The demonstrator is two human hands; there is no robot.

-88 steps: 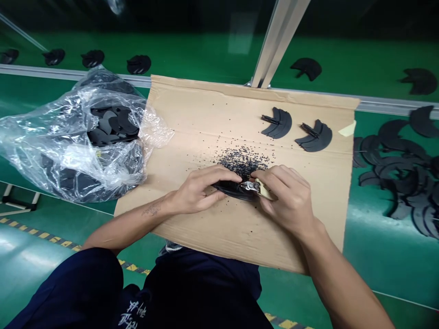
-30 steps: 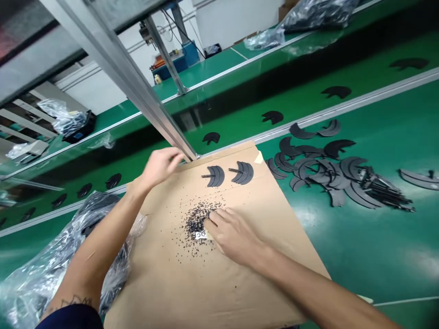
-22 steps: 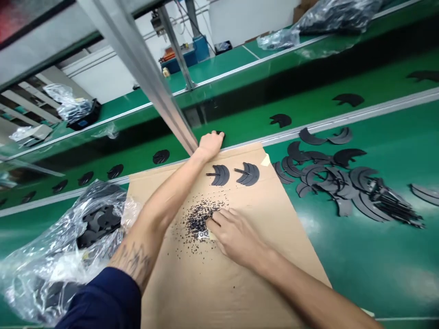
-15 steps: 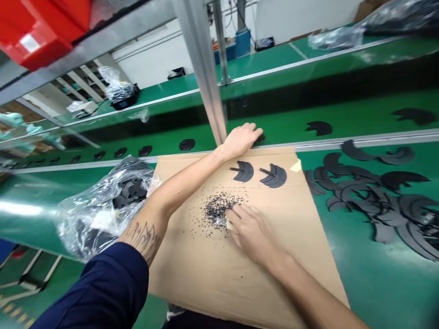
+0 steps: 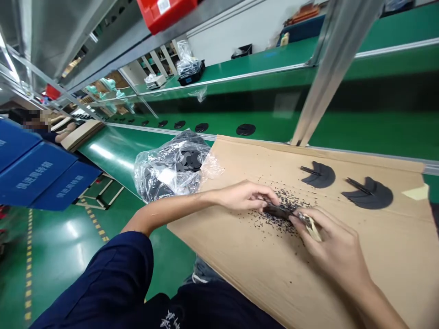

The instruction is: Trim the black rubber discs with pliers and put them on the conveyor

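My left hand (image 5: 249,196) is closed on one end of a dark, flat black piece (image 5: 279,211), held low over the cardboard. At the piece's other end is my right hand (image 5: 334,240), fingers wrapped round a small shiny tool with a pale yellow covering (image 5: 313,228); its exact kind is unclear. The tool is against or very near the piece. Small black scraps (image 5: 274,226) lie scattered beneath both hands. To the right, two black fan-shaped pieces, one nearer (image 5: 322,176) and one farther right (image 5: 377,194), rest on the cardboard sheet (image 5: 233,242).
A clear plastic bag (image 5: 171,169) of black pieces lies left of the cardboard. Several black pieces (image 5: 245,130) line the green belt behind, beside a metal post (image 5: 329,77). Blue boxes (image 5: 48,173) stand at far left, near another person (image 5: 51,130).
My left hand has come back from the belt edge to the scraps, now holding a black piece. My right hand has raised the small tool to it. The view has swung left.
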